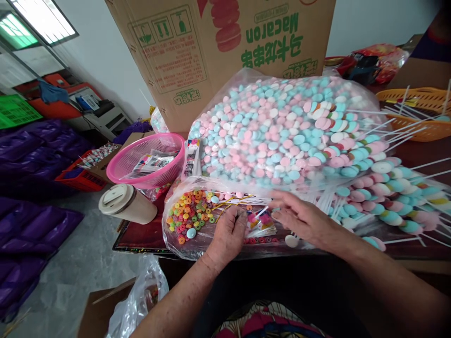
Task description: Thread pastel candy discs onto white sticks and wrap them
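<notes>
— What are the hands on, down at the lower middle?

— The left hand rests knuckles-up on a clear bag of small coloured ring candies, fingers curled; whether it pinches anything I cannot tell. The right hand lies just beside it, fingers stretched loosely over thin white sticks, fingertips touching them.

— And around them?

— Behind, mid-frame, a big clear bag of pink, blue and white discs. Finished skewers pile up at the right. A pink basket and a lidded beige cup sit at the left, a cardboard box at the top.
</notes>
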A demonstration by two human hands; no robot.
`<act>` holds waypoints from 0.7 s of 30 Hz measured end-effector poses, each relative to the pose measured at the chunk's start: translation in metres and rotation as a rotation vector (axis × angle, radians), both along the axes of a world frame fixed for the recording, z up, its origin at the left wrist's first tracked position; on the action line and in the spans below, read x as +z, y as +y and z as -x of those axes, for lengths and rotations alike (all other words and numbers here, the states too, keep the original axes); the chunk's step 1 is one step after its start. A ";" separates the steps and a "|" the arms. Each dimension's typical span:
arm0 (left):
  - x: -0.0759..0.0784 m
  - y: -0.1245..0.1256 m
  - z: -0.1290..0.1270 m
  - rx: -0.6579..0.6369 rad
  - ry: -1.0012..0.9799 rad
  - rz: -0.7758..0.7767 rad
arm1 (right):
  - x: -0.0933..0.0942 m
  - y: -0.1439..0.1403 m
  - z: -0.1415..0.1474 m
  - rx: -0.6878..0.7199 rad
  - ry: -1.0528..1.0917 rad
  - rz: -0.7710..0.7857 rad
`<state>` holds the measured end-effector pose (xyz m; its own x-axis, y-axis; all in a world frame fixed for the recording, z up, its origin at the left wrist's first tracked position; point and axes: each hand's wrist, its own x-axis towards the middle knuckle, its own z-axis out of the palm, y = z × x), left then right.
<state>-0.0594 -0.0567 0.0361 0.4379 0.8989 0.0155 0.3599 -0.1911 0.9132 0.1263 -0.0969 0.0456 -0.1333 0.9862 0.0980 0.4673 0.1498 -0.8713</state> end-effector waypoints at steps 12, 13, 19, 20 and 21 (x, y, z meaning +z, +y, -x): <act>0.015 0.000 0.025 -0.453 -0.253 0.362 | -0.016 -0.020 0.066 -0.045 0.545 0.272; 0.021 0.004 0.029 -0.518 -0.210 0.354 | -0.013 -0.019 0.064 -0.035 0.529 0.283; 0.025 -0.003 0.042 -0.495 0.335 0.043 | 0.003 -0.012 0.041 -0.272 -0.176 -0.264; 0.020 -0.006 0.043 -0.439 0.368 0.043 | 0.004 -0.013 0.039 -0.280 -0.296 -0.404; 0.015 -0.008 0.044 -0.392 0.359 0.051 | 0.005 -0.013 0.039 -0.231 -0.414 -0.536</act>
<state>-0.1036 -0.0649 0.0515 0.7108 0.6623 -0.2368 0.5619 -0.3322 0.7576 0.0875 -0.1103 0.0509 -0.0577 0.8240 0.5637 0.8152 0.3648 -0.4498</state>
